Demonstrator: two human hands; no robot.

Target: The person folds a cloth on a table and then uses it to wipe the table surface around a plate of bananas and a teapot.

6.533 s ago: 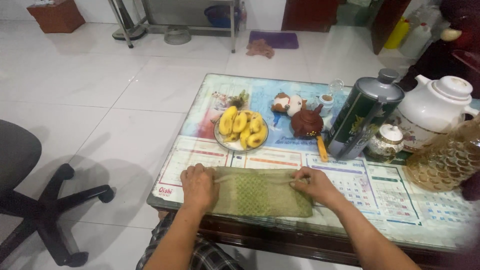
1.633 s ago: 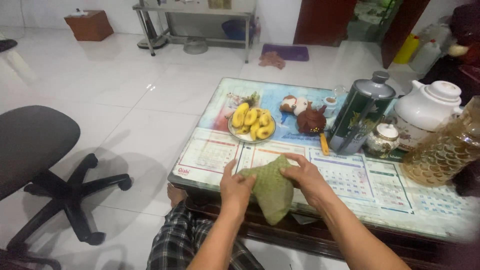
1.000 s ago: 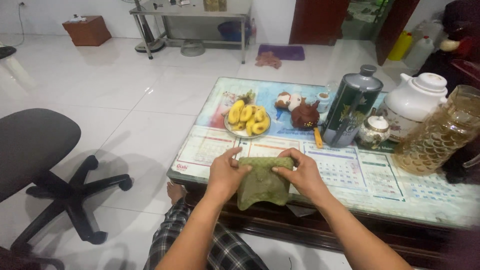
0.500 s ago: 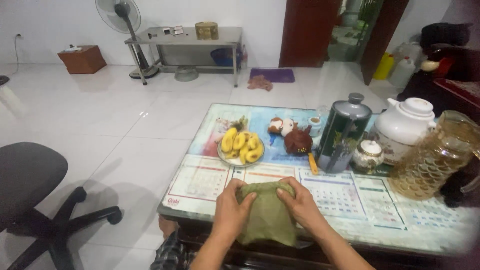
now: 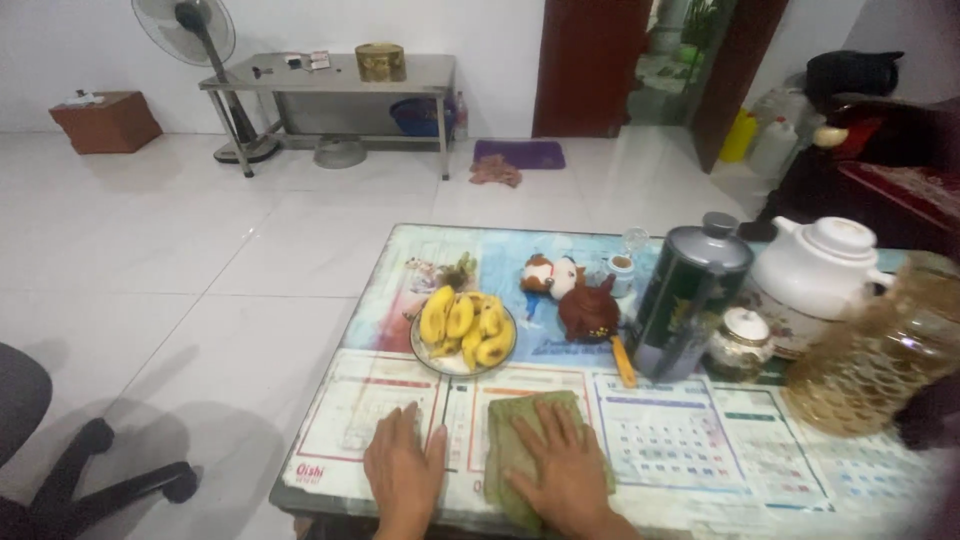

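Note:
A folded green cloth (image 5: 510,440) lies flat on the glass-topped table (image 5: 700,470) near its front edge. My right hand (image 5: 565,470) presses down on it with fingers spread. My left hand (image 5: 403,472) rests flat on the table just left of the cloth, holding nothing. Behind the hands stands a plate of yellow bananas (image 5: 462,328).
Further back on the table are a small brown teapot with an orange handle (image 5: 590,312), a plush toy (image 5: 545,275), a tall dark thermos (image 5: 686,300), a white teapot (image 5: 818,270), a small lidded jar (image 5: 740,340) and an amber glass pitcher (image 5: 885,355). An office chair base (image 5: 90,480) is at left.
The cloth, held up and folded between both hands, now lies flat on the table. My right hand presses it, my left hand has let go. The camera tilted up.

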